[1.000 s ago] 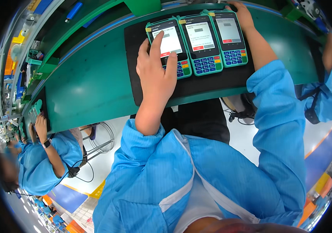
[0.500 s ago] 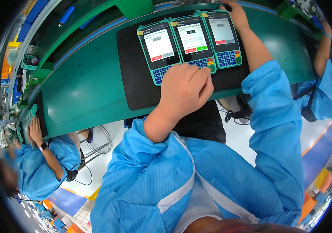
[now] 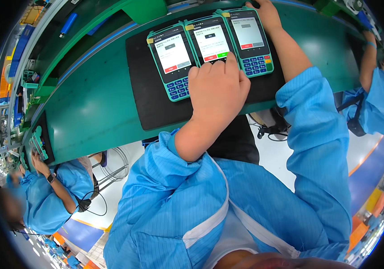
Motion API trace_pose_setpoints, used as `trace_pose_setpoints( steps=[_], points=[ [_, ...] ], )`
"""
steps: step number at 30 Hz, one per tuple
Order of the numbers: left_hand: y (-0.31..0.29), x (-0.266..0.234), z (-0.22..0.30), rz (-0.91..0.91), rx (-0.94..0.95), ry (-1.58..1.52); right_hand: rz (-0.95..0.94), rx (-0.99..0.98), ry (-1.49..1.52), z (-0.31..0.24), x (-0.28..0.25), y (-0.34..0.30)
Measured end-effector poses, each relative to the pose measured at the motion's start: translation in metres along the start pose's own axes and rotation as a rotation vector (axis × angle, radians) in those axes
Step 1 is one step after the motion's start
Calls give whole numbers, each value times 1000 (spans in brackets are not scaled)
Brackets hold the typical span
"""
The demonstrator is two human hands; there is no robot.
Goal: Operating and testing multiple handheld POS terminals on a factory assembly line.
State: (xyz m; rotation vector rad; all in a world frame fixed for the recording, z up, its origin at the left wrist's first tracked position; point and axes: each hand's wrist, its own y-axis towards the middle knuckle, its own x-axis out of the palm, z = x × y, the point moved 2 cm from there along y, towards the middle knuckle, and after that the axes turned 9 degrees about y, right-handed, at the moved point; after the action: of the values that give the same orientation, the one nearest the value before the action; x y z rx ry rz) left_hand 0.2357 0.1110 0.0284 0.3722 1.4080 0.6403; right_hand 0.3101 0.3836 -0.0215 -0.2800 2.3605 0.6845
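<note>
Bottom of frame: blue smock sleeves, both forearms run up toward the bench (image 3: 88, 107), green top, curving across the upper half. Left hand (image 3: 216, 87), centre frame, lies palm down with fingers pressed together, covering the keypad of the middle payment terminal (image 3: 210, 42); fingertips reach the lower edge of its screen, which shows a red and a green button. It pinches nothing. Three payment terminals sit side by side, touching, on a black mat (image 3: 151, 103) on the bench, teal cases, blue keypads, screens lit. Left terminal (image 3: 171, 60) is upper centre-left, untouched, keypad fully in view. Right terminal (image 3: 250, 38) is upper centre-right, keypad showing just beside the left hand's knuckles. Right hand (image 3: 266, 11), top of frame, rests at the far top edge of the right terminal; fingers mostly cut off by the rim, cannot tell whether spread or curled. Lower left: another person in a blue smock with a wristwatch, hands on a green fixture (image 3: 37, 141) at the bench edge. Far right: another blue-sleeved arm reaching up to the bench.
</note>
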Motion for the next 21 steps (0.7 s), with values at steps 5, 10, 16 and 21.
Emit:
trace_pose_setpoints(
  steps=[5,10,16,21],
  points=[
    [0,2,-7,-12,9,-40,-22,2,0,1,1,1],
    [-15,-15,-25,-69,-22,-40,-1,0,5,1,0,0],
    [-32,-34,-73,-6,-110,92,-4,5,10,2,1,0],
    [-33,-29,-85,35,-187,221,-8,-12,9,2,1,0]
  ],
)
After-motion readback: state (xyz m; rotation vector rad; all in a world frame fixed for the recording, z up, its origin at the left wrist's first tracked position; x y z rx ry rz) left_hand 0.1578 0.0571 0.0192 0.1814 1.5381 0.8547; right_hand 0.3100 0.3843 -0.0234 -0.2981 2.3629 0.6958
